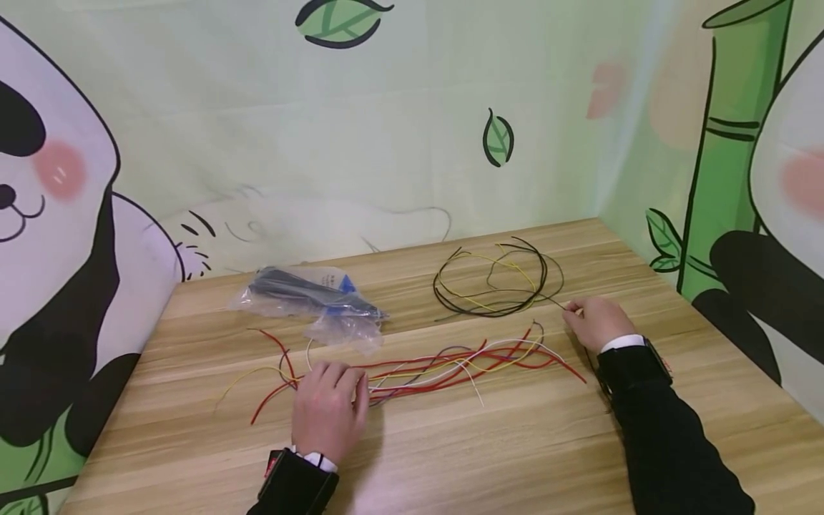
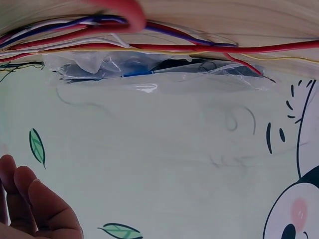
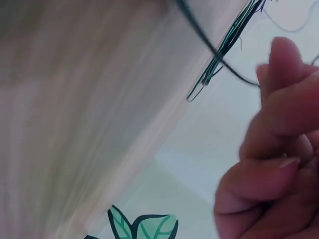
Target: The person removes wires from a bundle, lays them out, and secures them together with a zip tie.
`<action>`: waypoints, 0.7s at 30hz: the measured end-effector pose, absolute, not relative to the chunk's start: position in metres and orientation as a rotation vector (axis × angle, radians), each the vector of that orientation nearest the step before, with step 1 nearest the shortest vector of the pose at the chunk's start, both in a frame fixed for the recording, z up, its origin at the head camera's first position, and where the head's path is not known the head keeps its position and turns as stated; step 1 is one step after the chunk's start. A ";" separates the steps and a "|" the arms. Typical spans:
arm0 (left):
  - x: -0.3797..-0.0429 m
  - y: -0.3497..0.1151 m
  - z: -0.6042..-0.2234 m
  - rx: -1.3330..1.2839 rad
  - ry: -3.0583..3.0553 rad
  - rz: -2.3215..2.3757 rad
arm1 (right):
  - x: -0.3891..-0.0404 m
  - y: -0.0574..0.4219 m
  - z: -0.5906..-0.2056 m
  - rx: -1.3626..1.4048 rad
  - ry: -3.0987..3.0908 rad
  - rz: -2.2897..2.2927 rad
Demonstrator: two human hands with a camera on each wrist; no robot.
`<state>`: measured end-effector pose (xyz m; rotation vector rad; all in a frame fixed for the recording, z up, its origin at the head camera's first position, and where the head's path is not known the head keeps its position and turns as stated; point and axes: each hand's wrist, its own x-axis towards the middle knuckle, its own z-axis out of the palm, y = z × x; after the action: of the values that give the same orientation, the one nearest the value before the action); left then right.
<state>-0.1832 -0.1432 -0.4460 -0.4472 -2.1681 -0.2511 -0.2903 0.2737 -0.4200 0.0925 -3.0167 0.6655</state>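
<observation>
A loose bundle of red, white, yellow and dark blue or purple wires (image 2: 279, 48) stretches across the table. My left hand (image 1: 330, 409) is at the bundle's left part in the head view; its fingers look relaxed in the left wrist view, and none visibly grips a wire. On the right, my right hand (image 1: 599, 323) pinches a thin dark wire (image 3: 199, 32) between thumb and fingertips. One part of that wire runs toward a round coil of black and yellow wires (image 1: 545, 270); another trails below the hand beside the sleeve.
Behind the bundle's left half lies a clear plastic bag (image 1: 315, 293) with dark, long contents and a blue patch. The wooden table (image 1: 463, 458) meets a printed cloth backdrop (image 1: 386, 143) at its back and sides.
</observation>
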 end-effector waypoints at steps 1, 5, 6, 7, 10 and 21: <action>-0.183 -0.143 -0.446 -0.446 -2.171 -0.247 | -0.290 0.273 -0.420 0.095 -2.996 0.673; -0.184 -0.144 -0.447 -0.449 -2.169 -0.242 | -0.290 0.268 -0.420 0.127 -2.885 0.692; -0.184 -0.143 -0.447 -0.448 -2.167 -0.243 | -0.290 0.266 -0.420 0.138 -2.856 0.708; -0.184 -0.144 -0.448 -0.448 -2.166 -0.244 | -0.290 0.264 -0.420 0.146 -2.828 0.719; -0.184 -0.144 -0.450 -0.445 -2.162 -0.250 | -0.289 0.257 -0.418 0.184 -2.738 0.760; -0.184 -0.145 -0.449 -0.434 -2.169 -0.264 | -0.283 0.225 -0.407 0.387 -2.629 0.840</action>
<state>-0.1839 -0.1452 -0.4494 -0.4341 -2.1689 -0.2642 -0.2834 0.2252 -0.4070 0.3867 -2.6294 0.8404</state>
